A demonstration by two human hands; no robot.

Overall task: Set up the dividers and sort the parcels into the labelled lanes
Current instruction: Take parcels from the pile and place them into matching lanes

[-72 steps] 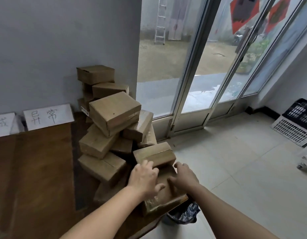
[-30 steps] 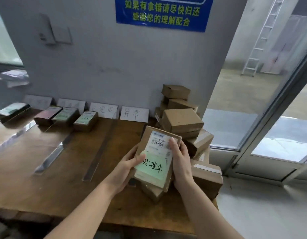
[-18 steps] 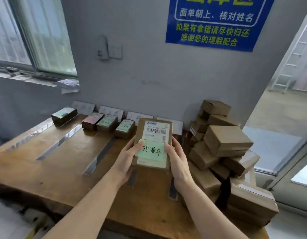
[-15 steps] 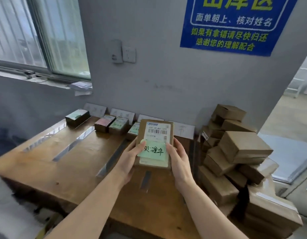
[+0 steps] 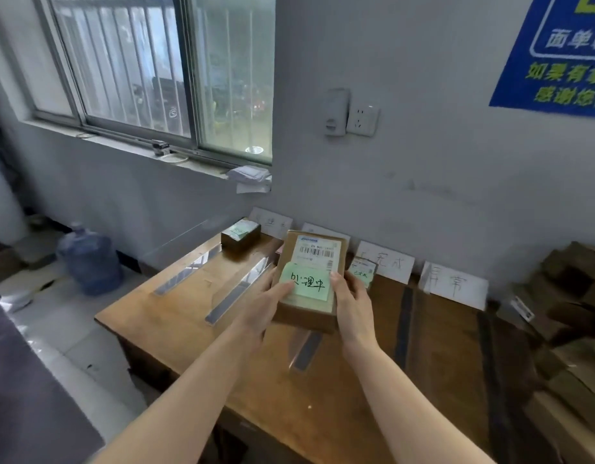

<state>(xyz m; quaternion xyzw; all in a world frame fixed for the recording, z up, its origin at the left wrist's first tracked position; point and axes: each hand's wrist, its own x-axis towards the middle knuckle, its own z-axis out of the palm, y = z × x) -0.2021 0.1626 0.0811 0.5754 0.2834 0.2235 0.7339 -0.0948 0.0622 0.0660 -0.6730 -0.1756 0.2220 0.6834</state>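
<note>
I hold a brown cardboard parcel (image 5: 311,262) above the wooden table (image 5: 339,396), its barcode label and a green handwritten note facing me. My left hand (image 5: 266,306) grips its left edge and my right hand (image 5: 353,306) grips its right edge. Clear strip dividers (image 5: 237,293) lie on the table and split it into lanes. White paper lane labels (image 5: 455,286) lean on the wall at the back. One parcel (image 5: 240,234) sits in the far left lane, another (image 5: 364,271) peeks out behind the held one.
A heap of unsorted brown parcels (image 5: 570,329) fills the table's right end. A blue water jug (image 5: 88,259) stands on the floor to the left, below the window. A wall socket (image 5: 361,118) sits above the table.
I picked the parcel off the heap and turned it label-up. My view has swung left along the table, and the parcel has moved left with both hands over the lanes.
</note>
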